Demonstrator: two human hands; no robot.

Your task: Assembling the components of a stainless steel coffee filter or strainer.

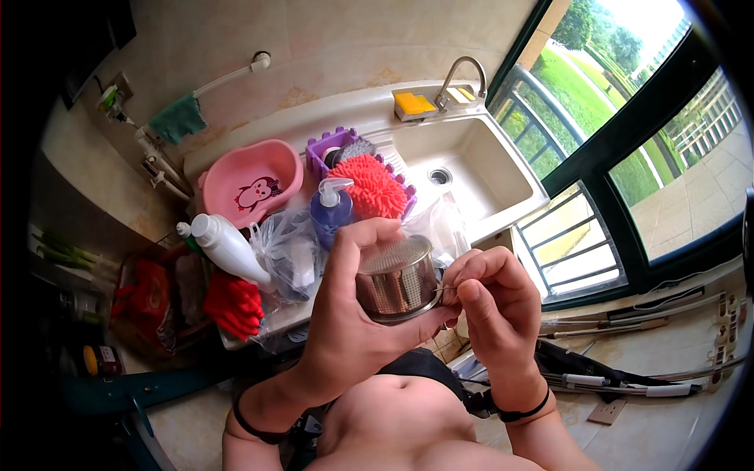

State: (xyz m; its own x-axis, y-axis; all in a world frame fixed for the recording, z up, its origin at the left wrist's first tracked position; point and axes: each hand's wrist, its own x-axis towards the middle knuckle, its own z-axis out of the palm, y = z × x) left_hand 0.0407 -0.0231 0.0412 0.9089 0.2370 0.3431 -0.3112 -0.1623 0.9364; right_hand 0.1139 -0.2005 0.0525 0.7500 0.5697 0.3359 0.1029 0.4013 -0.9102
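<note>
Head view: just below the middle of the frame, my left hand [334, 314] clasps a perforated metal strainer [393, 289] between digits above and below, likely to keep it steady and its side turned toward my right hand [503, 310]. There my right thumb and forefinger pinch a thin metal wire [444, 290] by the strainer's right edge; whether the two are joined, I cannot tell. A fingertip pinch probably suits something so fine. Behind the strainer, the blue pump bottle [327, 213], the red chenille mitt [369, 187] and the clear plastic bag [441, 224] crowd the centre, so I judge room tight that way. More seems open rightward, below the white sink's rim [514, 208], short of the dark window frame [606, 184].
</note>
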